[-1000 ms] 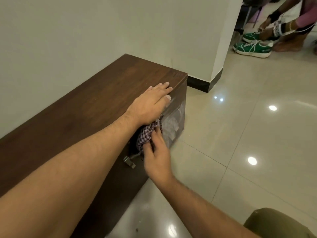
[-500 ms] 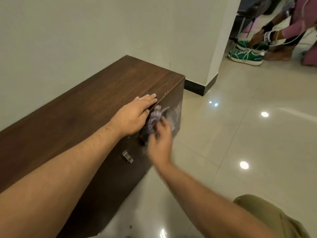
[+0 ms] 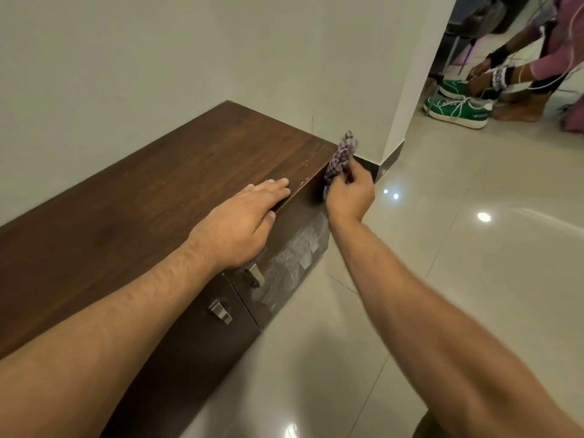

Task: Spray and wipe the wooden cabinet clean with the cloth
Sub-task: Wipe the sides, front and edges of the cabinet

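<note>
The checkered cloth (image 3: 342, 157) sticks up out of my right hand (image 3: 349, 197), bunched in my curled fingers at the far front corner of the wooden cabinet (image 3: 164, 197). My left hand (image 3: 237, 224) rests flat, fingers straight, on its top edge.

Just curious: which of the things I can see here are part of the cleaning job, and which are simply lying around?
Part of the job:
wooden cabinet
checked cloth, gripped by the right hand
left hand, resting flat on the cabinet top

Just there:
green shoes on the tiled floor
another person reaching toward the shoes
</note>
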